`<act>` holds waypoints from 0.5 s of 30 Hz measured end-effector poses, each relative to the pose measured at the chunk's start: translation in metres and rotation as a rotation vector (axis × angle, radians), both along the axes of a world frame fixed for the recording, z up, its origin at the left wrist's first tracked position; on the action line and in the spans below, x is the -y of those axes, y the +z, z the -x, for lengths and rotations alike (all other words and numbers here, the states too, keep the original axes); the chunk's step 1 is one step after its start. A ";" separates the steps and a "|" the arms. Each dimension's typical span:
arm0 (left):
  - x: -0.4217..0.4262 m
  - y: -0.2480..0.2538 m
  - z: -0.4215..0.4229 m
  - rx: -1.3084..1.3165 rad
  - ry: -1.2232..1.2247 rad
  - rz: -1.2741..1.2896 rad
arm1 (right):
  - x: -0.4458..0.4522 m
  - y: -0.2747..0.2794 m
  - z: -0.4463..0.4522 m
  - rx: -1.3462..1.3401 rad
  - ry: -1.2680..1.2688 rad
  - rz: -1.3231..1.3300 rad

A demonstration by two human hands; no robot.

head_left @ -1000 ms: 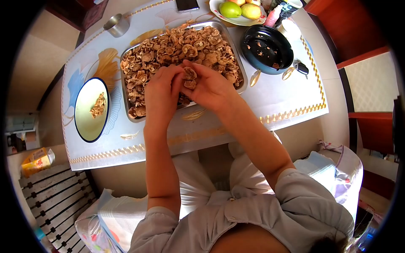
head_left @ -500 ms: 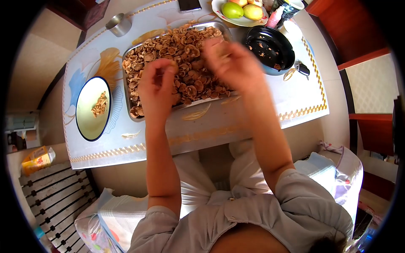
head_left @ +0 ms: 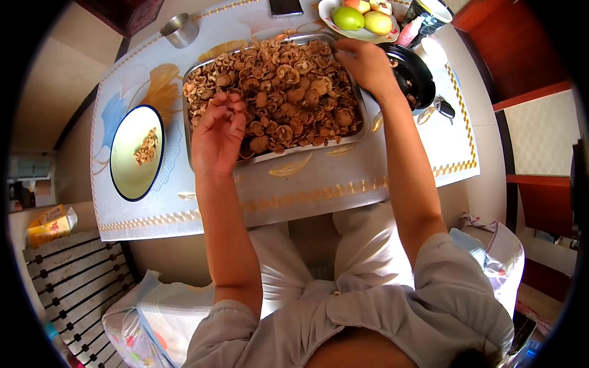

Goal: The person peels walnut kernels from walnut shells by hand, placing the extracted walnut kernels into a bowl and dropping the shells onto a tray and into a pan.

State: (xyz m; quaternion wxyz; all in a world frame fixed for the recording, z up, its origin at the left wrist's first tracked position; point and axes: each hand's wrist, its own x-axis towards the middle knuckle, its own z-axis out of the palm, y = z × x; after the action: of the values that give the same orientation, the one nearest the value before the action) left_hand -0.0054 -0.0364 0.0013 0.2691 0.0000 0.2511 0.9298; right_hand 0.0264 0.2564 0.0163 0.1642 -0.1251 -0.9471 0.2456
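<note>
Two hands are working apart over a metal tray (head_left: 366,122) of walnut shells (head_left: 288,98).
Nearest, the patterned tablecloth (head_left: 353,175) is spreading in front of the seated person's lap; the left hand (head_left: 218,140) is hovering above the tray's left front part, its palm turning upward and its fingers curling loosely, and whether they are gripping anything I cannot tell. To its left, a blue-rimmed bowl (head_left: 127,165) is holding a small heap of nut pieces (head_left: 146,148). Behind, the heaped shells are filling the tray. The right hand (head_left: 366,67) is reaching to the tray's far right corner, just beside a black bowl (head_left: 428,81), its fingers bending; its grip I cannot tell. Farther off, a steel cup (head_left: 180,32), a fruit plate (head_left: 359,37) and a phone (head_left: 286,7) are resting.
</note>
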 end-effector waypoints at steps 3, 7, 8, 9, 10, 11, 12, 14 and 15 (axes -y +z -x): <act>0.007 0.000 0.003 0.006 0.092 0.034 | 0.004 -0.010 0.036 0.209 0.176 -0.125; 0.023 -0.006 0.012 -0.038 0.043 -0.095 | 0.007 -0.023 0.053 0.358 0.204 -0.242; 0.025 -0.008 0.012 -0.034 0.059 -0.083 | 0.008 -0.024 0.053 0.355 0.175 -0.241; 0.025 -0.007 0.012 -0.031 0.075 -0.071 | 0.010 -0.021 0.053 0.351 0.145 -0.241; 0.026 -0.007 0.012 -0.026 0.090 -0.060 | 0.011 -0.011 0.045 0.271 0.113 -0.207; 0.027 -0.008 0.013 -0.024 0.086 -0.073 | 0.010 -0.003 0.036 0.190 0.080 -0.175; 0.028 -0.008 0.014 -0.023 0.084 -0.089 | 0.001 -0.004 0.032 0.118 0.035 -0.180; 0.029 -0.008 0.014 -0.017 0.089 -0.090 | -0.015 0.009 0.014 0.080 -0.016 -0.177; 0.029 -0.007 0.013 -0.015 0.098 -0.077 | -0.026 0.015 0.005 0.144 -0.084 -0.181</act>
State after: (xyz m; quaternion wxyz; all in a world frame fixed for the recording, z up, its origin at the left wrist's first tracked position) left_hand -0.0188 -0.0650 -0.0058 0.2210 0.0049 0.2168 0.9509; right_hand 0.0216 0.2825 0.0310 0.1165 -0.1665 -0.9687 0.1426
